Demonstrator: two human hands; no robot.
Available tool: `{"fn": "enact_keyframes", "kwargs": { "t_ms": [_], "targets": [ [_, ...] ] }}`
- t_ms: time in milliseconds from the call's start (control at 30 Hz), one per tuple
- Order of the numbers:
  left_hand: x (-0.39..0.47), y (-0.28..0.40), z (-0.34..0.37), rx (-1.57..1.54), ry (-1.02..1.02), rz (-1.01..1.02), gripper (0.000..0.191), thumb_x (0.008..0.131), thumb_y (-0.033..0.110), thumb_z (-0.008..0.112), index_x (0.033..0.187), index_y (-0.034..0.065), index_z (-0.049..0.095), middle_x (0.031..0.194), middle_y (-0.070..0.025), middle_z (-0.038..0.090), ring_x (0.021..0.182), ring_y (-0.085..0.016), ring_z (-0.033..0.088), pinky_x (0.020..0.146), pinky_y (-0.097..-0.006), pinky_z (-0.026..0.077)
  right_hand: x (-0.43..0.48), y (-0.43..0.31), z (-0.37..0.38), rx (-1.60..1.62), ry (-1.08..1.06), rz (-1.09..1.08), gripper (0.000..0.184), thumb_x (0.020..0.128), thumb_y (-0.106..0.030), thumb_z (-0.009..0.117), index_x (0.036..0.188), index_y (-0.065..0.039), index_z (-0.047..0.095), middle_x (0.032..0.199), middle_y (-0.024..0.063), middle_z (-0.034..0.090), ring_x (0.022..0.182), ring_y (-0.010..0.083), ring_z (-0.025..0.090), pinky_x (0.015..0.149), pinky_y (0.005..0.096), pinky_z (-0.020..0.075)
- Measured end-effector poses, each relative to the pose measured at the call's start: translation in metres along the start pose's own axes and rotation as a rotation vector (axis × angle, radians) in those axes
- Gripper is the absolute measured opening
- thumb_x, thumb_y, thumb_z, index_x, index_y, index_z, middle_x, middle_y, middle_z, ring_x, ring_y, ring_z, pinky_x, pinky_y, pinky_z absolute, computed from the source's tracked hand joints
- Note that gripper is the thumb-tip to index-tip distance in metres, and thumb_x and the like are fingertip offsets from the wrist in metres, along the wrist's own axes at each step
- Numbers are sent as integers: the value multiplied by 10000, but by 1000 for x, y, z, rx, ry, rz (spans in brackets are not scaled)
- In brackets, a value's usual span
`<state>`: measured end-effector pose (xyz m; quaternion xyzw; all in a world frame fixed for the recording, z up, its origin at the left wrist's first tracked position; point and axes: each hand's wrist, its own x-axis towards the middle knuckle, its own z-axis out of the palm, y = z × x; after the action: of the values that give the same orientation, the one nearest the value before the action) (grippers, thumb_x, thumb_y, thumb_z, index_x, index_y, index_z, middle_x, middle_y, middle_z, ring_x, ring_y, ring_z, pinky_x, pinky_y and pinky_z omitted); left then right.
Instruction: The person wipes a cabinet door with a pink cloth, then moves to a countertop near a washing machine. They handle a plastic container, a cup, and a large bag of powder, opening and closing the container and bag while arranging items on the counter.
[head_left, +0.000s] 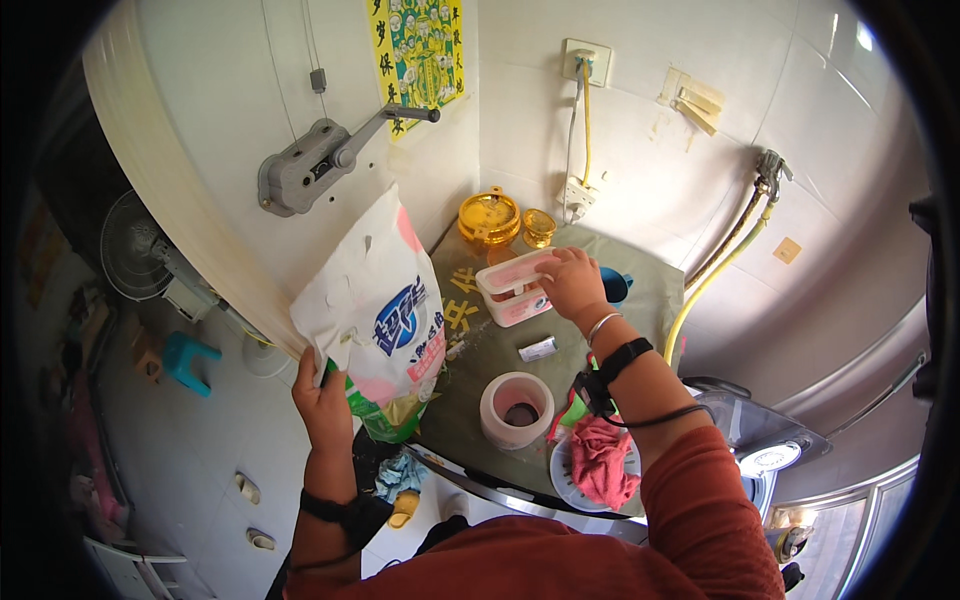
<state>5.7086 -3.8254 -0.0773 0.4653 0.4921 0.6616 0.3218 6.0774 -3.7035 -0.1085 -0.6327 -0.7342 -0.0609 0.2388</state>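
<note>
My left hand (321, 397) grips the folded edge of a large laundry detergent bag (394, 322), white with green and pink, which bears writing. The bag stands tilted at the left side of a cloth-covered top. My right hand (574, 281) has its fingers on the right end of the lid (517, 270) of a small pink-and-white plastic box (517, 304). A gap shows between lid and box, with something brownish inside. Nearer to me are a small white packet (538, 349) and a round whitish container (517, 409) with a pink inside and a dark bottom.
A pink cloth (602, 461) lies in a pale plastic basket (562, 480) at the front right. Behind the box stand a golden pot (489, 219) and a golden cup (538, 227). A blue mug (615, 286) is beside my right wrist. A yellow hose (679, 315) hangs at right.
</note>
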Motion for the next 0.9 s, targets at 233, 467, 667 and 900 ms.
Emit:
{"fn": "enact_keyframes", "kwargs": {
  "t_ms": [233, 467, 667, 900],
  "targets": [
    [29, 3, 17, 36, -22, 248, 250, 886, -36, 584, 1131, -38, 633, 1050, -69, 655, 972, -144, 591, 869, -284, 473, 1, -10, -51, 155, 171, -141, 141, 896, -239, 661, 980, -155, 737, 1061, 53, 693, 1073, 287, 613, 967, 459, 435],
    [43, -32, 19, 211, -78, 135, 294, 889, 4, 623, 1178, -44, 634, 1070, -106, 679, 973, -167, 617, 878, -310, 489, -55, -33, -117, 380, 260, 17, 118, 919, -147, 646, 966, -53, 699, 870, 140, 665, 763, 367, 653, 661, 422, 523],
    [24, -27, 14, 192, -179, 92, 404, 868, 76, 722, 1235, -41, 604, 1077, -108, 683, 970, -161, 624, 879, -314, 494, -111, -46, -156, 425, 411, 116, 65, 904, -48, 659, 955, -23, 691, 795, 134, 630, 694, 320, 629, 632, 359, 501],
    [-7, 3, 17, 345, -202, 253, 435, 845, 37, 727, 1251, 10, 575, 1190, -85, 606, 1069, -184, 583, 916, -324, 474, -148, -56, -186, 362, 593, 171, 59, 903, -35, 667, 952, -17, 696, 786, 131, 628, 681, 291, 622, 632, 344, 499]
  ]
}}
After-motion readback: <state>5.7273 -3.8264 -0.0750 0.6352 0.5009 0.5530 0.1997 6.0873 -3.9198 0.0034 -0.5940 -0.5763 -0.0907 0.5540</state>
